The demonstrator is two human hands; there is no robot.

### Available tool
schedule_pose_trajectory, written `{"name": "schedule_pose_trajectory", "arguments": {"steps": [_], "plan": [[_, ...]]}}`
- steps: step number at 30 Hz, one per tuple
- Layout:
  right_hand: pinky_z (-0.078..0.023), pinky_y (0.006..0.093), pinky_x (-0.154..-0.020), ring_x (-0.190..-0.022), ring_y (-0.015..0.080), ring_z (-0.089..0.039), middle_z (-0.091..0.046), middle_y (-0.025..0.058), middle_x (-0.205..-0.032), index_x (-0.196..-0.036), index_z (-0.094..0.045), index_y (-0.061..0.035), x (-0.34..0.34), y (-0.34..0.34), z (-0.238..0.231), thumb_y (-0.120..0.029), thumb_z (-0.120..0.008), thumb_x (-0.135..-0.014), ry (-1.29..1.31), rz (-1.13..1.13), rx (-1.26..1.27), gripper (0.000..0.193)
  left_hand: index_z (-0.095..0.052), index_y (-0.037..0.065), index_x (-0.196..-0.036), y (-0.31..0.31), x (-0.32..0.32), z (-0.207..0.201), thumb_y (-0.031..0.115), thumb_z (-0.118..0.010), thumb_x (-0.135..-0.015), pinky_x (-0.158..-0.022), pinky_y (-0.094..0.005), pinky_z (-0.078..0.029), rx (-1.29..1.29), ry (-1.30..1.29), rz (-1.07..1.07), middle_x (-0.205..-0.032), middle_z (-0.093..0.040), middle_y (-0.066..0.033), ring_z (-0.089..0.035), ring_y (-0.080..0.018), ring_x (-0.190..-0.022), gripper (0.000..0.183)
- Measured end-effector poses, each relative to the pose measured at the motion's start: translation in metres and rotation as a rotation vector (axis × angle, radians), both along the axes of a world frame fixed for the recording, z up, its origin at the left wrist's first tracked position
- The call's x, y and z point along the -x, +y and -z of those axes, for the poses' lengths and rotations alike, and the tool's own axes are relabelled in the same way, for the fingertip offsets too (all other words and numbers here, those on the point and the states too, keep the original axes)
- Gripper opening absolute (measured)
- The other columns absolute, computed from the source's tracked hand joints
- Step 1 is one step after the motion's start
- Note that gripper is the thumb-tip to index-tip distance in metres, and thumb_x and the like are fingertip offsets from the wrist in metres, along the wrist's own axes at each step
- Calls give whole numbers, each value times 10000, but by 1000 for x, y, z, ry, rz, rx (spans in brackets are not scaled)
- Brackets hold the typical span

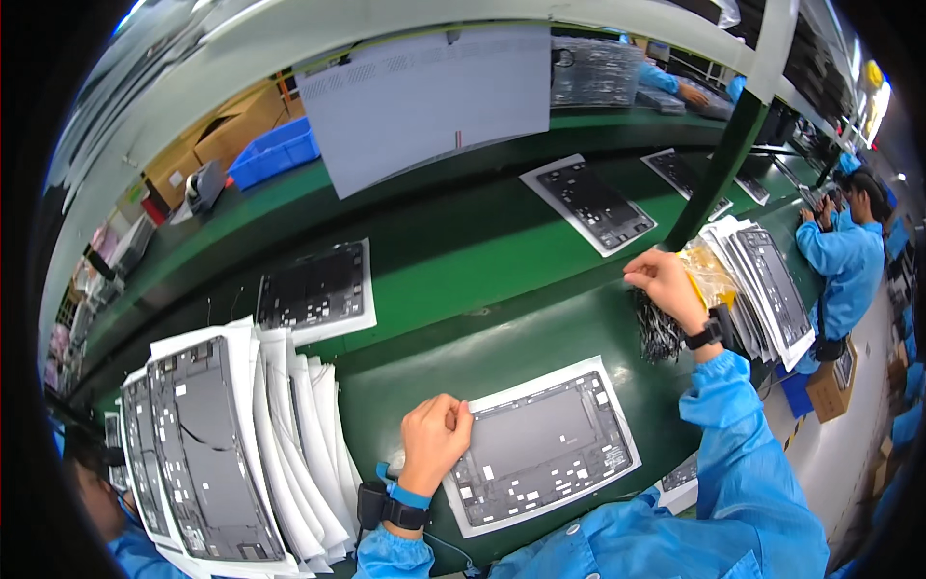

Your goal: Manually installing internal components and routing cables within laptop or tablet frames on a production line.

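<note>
A dark grey tablet back panel (542,446) lies on a white foam sheet (617,391) in front of me on the green bench. My left hand (432,436) rests with curled fingers on the panel's left edge and holds nothing that I can make out. My right hand (664,282) is stretched out to the right, fingers pinched over a pile of small black parts (658,333) beside a yellowish plastic bag (709,273). Whether it pinches a part is not clear. Both wrists carry black bands, and both sleeves are blue.
A fanned stack of panels on white sheets (217,454) sits at my left, another stack (767,280) at my right. More panels (313,287) (590,205) lie on the green conveyor. A green post (719,164) rises ahead. Persons in blue work at right (844,256).
</note>
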State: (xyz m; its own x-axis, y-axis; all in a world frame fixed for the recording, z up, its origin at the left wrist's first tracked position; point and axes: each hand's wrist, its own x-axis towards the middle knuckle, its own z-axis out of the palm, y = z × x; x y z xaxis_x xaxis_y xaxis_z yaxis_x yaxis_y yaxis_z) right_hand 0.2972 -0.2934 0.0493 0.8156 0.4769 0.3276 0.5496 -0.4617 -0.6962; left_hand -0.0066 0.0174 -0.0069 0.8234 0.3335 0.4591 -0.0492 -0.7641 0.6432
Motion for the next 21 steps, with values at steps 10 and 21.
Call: {"name": "schedule_pose_trajectory", "arguments": {"steps": [10,21], "plan": [[-606,275,-814,-890,164,-740,-767,109,-975,-948,-791,51,128,45,-43,73,-893,-777,513,-460,-270,200,-680,-7,-796,-8,6,-12,8,-758,-880,-540,-330,-480,85,-126,20,-676,-631,-105,-629,-211,-580,115],[-626,291,-889,-977,167,-760,-800,125,-1010,-1002,-783,58,184,96,39,58,-799,-893,789,-443,-419,109,-756,-25,-963,-33,5,-16,20,-777,-900,-763,-353,-560,372,51,323,-904,-743,-131,-708,-264,-839,80]]}}
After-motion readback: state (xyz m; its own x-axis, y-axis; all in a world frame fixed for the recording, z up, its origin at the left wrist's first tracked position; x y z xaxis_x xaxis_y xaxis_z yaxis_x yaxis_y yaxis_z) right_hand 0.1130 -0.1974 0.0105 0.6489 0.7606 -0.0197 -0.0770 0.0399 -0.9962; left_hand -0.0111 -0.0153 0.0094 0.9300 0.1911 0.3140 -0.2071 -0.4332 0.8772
